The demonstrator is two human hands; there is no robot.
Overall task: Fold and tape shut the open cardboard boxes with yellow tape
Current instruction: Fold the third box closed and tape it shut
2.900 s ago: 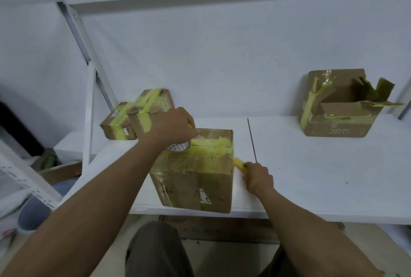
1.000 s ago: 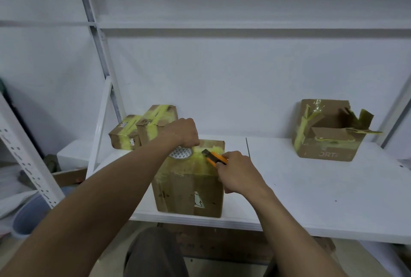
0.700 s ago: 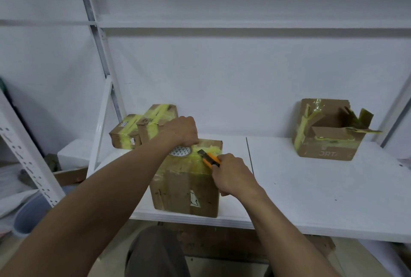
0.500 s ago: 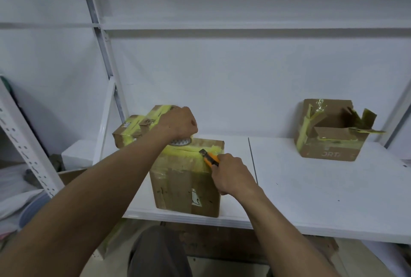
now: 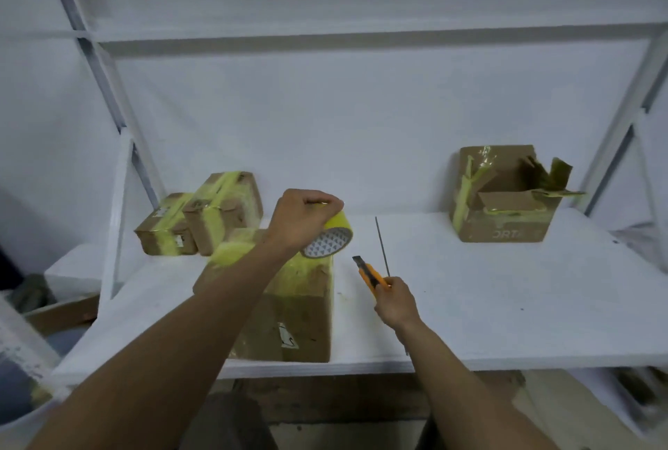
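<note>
A closed cardboard box (image 5: 296, 308) with yellow tape across its top stands at the shelf's front edge. My left hand (image 5: 300, 221) grips the yellow tape roll (image 5: 330, 240), lifted above the box's top right corner. To the right of the box, my right hand (image 5: 395, 299) holds an orange utility knife (image 5: 370, 274) with its blade pointing up and left, clear of the box. An open cardboard box (image 5: 506, 196) with raised flaps and yellow tape scraps sits at the back right.
Two small taped boxes (image 5: 202, 218) stand at the back left of the white shelf (image 5: 506, 305). A thin seam runs across the shelf board just right of the knife. Slanted metal uprights frame both sides. Clutter lies on the floor at lower left.
My left hand has lifted the tape roll off the box top. My right hand has drawn the knife away from the tape, down and to the right of the box.
</note>
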